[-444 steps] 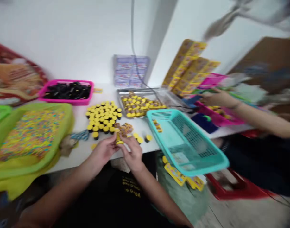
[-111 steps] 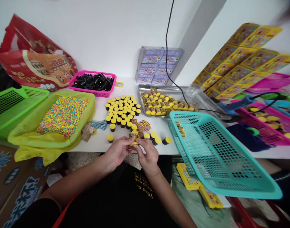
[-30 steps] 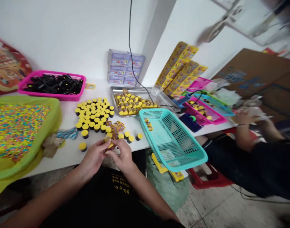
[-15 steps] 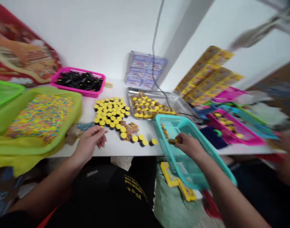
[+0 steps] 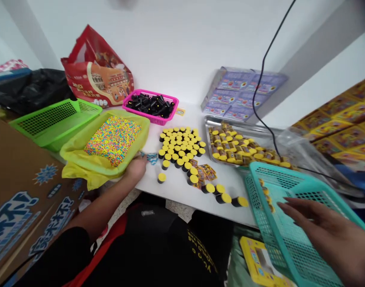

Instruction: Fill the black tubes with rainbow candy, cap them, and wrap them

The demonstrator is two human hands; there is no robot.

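The right hand (image 5: 316, 229) hangs over the teal basket (image 5: 284, 179), thumb and fingers spread apart with nothing visible between them. Just left of its fingertips, the small labelled containers (image 5: 267, 195) lie in a row along the basket's left wall, an arrangement that probably keeps them together. The left hand (image 5: 136, 169) is at the left end of a striped cloth (image 5: 152, 158), apparently touching it, beside the near right edge of a yellow-lined tub (image 5: 142, 123); its fingers are hidden, so I cannot tell whether it grips anything. The lining likely stops the tiny coloured beads (image 5: 113, 139) spilling.

Between the hands on the desk (image 5: 182, 205), black containers with yellow caps (image 5: 181, 142) stand mostly upright and close-packed, seemingly for easy picking. Printed pieces (image 5: 205, 173) lie right of the cluster's near end, within easy reach of both hands.
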